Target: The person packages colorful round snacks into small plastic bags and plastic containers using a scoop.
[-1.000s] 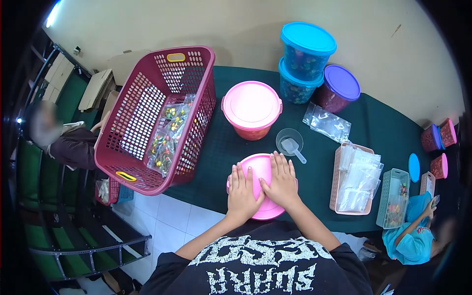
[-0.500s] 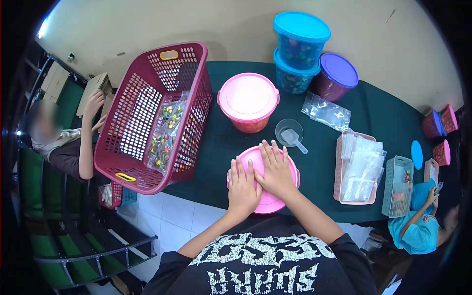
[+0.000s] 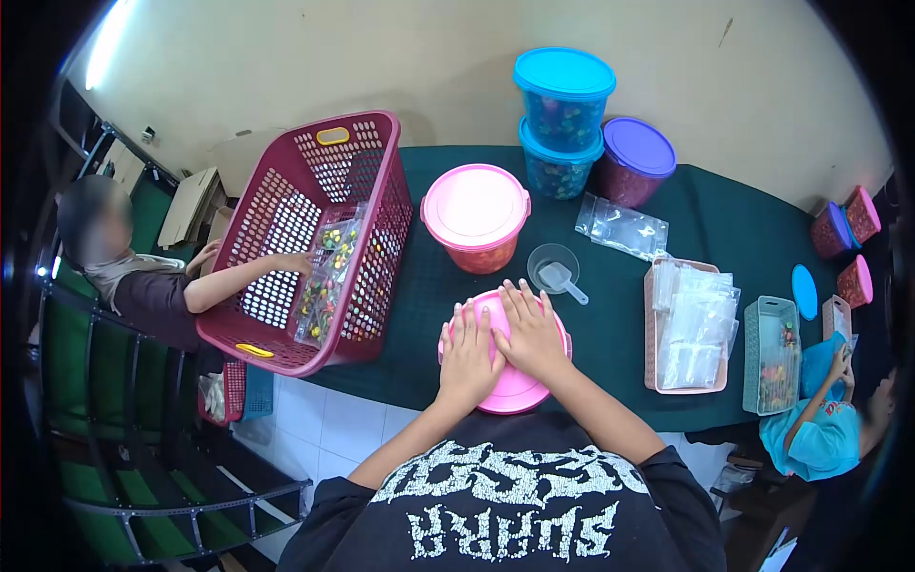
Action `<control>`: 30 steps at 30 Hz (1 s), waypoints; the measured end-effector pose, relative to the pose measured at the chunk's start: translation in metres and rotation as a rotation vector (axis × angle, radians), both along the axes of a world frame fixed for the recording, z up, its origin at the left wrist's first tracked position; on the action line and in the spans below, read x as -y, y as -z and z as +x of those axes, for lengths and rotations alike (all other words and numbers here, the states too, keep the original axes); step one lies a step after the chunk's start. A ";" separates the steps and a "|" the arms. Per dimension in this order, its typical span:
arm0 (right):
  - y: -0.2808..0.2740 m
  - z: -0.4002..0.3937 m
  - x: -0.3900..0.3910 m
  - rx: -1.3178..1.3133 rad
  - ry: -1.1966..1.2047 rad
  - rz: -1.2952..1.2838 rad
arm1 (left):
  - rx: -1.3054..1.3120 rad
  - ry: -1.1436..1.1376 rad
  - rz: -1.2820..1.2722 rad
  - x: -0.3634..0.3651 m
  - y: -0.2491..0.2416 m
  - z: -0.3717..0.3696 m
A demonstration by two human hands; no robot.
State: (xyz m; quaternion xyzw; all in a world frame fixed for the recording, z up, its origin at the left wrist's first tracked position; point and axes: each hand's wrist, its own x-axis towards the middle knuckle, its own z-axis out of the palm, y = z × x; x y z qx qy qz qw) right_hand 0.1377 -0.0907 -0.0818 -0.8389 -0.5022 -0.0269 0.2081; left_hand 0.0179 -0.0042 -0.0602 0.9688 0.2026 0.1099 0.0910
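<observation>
Both palms lie flat on the pink lid point(image 3: 515, 389) of a round tub at the table's front edge. My left hand point(image 3: 470, 355) rests on the lid's left half, fingers stretched out. On the upper right half is my right hand point(image 3: 530, 332), its fingers also extended and its thumb near the left one. Beyond them stands another pink-lidded tub point(image 3: 476, 206). A clear round bowl point(image 3: 553, 266) with a small scoop point(image 3: 563, 283) lies just past my right fingertips. The tub's body under my hands is mostly hidden.
A maroon laundry basket point(image 3: 380, 238) holds bags of colourful pieces; a co-worker's hand point(image 3: 291, 264) reaches into it. Blue-lidded tubs point(image 3: 564, 76) and a purple-lidded tub point(image 3: 640, 148) stand behind. Clear plastic bags point(image 3: 621, 227) lie near a pink tray point(image 3: 652, 329). Another person point(image 3: 815, 434) sits right.
The co-worker on the left has lowered an arm into the maroon basket. My hands stay on the pink lid, and the view has tilted slightly.
</observation>
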 end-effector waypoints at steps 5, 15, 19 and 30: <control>0.004 0.001 -0.005 0.065 -0.060 0.041 | 0.014 -0.003 -0.057 -0.002 0.006 0.002; 0.001 0.000 -0.005 0.059 -0.062 0.025 | 0.019 0.002 -0.049 -0.003 0.002 0.003; -0.002 0.001 -0.007 0.039 -0.063 -0.001 | 0.018 0.004 -0.045 -0.004 0.003 0.004; -0.017 0.001 0.016 0.016 -0.093 -0.088 | -0.002 0.009 -0.020 -0.002 0.004 0.003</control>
